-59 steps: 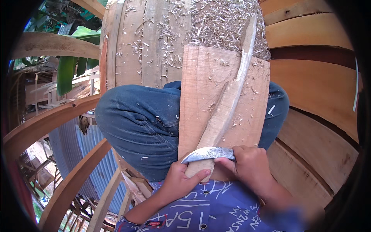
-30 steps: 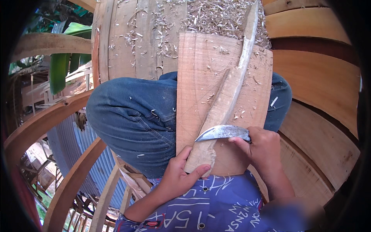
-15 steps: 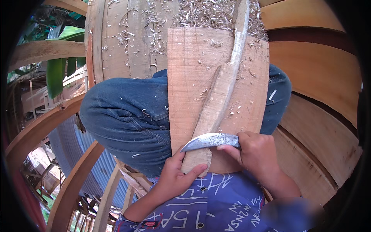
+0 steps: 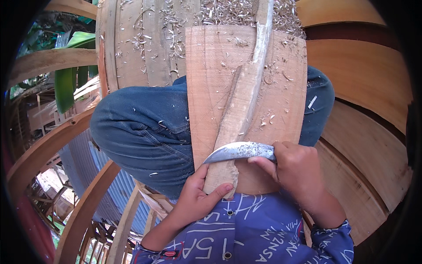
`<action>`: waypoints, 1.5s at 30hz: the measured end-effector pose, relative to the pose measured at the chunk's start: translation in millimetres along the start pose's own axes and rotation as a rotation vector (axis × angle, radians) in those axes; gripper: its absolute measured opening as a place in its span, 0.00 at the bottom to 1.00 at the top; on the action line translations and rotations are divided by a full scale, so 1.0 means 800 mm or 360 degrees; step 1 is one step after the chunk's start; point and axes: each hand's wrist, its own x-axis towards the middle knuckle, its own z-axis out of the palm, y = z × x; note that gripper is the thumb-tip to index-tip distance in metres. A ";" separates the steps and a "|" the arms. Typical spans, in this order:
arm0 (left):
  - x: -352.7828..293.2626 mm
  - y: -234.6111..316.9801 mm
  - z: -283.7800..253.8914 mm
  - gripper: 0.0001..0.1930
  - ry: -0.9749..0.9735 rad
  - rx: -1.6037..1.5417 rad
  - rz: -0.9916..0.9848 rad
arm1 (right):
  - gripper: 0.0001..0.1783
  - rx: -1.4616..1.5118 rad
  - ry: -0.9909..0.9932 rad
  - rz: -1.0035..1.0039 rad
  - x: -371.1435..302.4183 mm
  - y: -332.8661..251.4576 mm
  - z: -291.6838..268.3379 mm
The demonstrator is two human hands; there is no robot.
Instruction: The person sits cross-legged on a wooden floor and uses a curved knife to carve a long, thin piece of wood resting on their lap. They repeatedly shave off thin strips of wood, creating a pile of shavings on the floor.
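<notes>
A board (image 4: 206,83) bears the long wood (image 4: 239,105) and scattered shavings (image 4: 266,119); beyond, more shavings litter the planks (image 4: 127,72), thickest at right.

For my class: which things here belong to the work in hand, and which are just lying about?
In the work:
curved knife, in the right hand
long wooden piece, gripped by the left hand
flat board beneath it

Just lying about:
loose shavings, on board and planks
green leaf and corrugated sheet, left background

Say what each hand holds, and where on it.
Left hand: carved wood, by its near end. Right hand: knife, by the end opposite its tip.
</notes>
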 end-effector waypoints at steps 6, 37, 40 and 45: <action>0.001 0.016 0.006 0.22 -0.0002 -0.0119 -0.0086 | 0.31 -0.0011 0.0091 0.0078 0.011 0.008 -0.002; 0.005 0.033 0.002 0.33 -0.0061 0.0300 -0.0157 | 0.31 0.0327 0.0200 0.0830 0.035 0.075 -0.034; 0.011 0.045 0.006 0.37 -0.0010 0.0715 -0.0138 | 0.28 0.0601 0.0201 0.0462 0.020 0.060 -0.016; 0.012 0.070 0.017 0.36 0.0355 0.1401 -0.0030 | 0.24 0.0778 0.0117 0.0186 0.005 0.039 -0.006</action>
